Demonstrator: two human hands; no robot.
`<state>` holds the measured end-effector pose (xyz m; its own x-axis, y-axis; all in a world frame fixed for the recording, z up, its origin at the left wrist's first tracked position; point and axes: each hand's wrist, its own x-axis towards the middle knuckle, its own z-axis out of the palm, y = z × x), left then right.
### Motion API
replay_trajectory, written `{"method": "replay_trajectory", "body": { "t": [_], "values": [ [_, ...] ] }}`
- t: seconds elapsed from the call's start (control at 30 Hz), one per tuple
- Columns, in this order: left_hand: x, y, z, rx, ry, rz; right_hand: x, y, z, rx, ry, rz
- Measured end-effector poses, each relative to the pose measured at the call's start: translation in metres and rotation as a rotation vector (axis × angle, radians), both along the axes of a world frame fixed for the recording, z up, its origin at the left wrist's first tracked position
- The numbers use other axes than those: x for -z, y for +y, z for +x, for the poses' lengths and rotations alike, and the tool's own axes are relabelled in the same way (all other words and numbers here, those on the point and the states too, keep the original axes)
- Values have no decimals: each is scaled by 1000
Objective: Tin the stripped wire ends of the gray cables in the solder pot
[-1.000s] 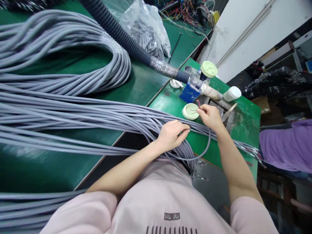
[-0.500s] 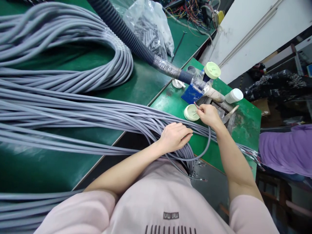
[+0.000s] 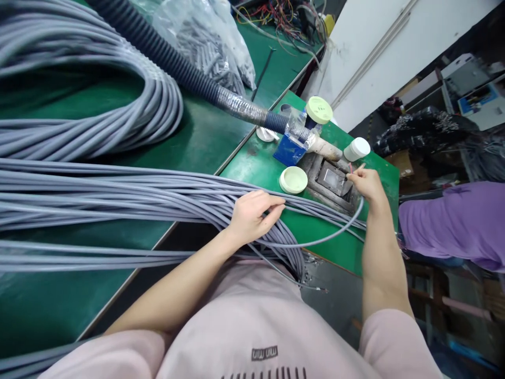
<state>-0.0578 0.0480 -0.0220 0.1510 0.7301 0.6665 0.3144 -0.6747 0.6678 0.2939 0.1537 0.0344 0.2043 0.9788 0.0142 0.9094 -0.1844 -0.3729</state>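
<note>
My left hand (image 3: 254, 217) curls over a thick bundle of grey sheathed cables (image 3: 118, 197) that runs across the green workbench (image 3: 252, 171). My right hand (image 3: 367, 185) pinches the stripped end of one grey cable (image 3: 331, 237), with thin coloured wires showing at its tip. That cable loops down in front of me and back up to my right hand. Just beside my right fingers lies a recessed metal block (image 3: 333, 179), possibly a solder pot. A pale green round lid (image 3: 293, 180) sits to the left of the block.
A blue block (image 3: 290, 150), a plastic bottle (image 3: 296, 126) and a white tub (image 3: 357, 149) stand beyond the metal block. A large grey cable coil (image 3: 150, 110), black corrugated conduit (image 3: 158, 50) and a plastic bag of parts (image 3: 205, 47) lie far left. A person's purple sleeve (image 3: 453, 221) is at right.
My right hand has moved right, away from the pale green lid to the edge of the metal block, with the cable end in it. My left hand stays on the bundle. The view has turned slightly.
</note>
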Motion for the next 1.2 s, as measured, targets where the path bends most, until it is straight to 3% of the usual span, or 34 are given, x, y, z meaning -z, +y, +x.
{"method": "replay_trajectory", "body": {
  "t": [0.17,0.4,1.2],
  "values": [
    [2,0,1,-13,52,3,19,15,-1,38,-94,-88],
    [4,1,1,-17,68,21,28,22,4,18,-123,-152],
    [3,0,0,-27,90,23,32,24,7,12,-133,-192]
  ]
}}
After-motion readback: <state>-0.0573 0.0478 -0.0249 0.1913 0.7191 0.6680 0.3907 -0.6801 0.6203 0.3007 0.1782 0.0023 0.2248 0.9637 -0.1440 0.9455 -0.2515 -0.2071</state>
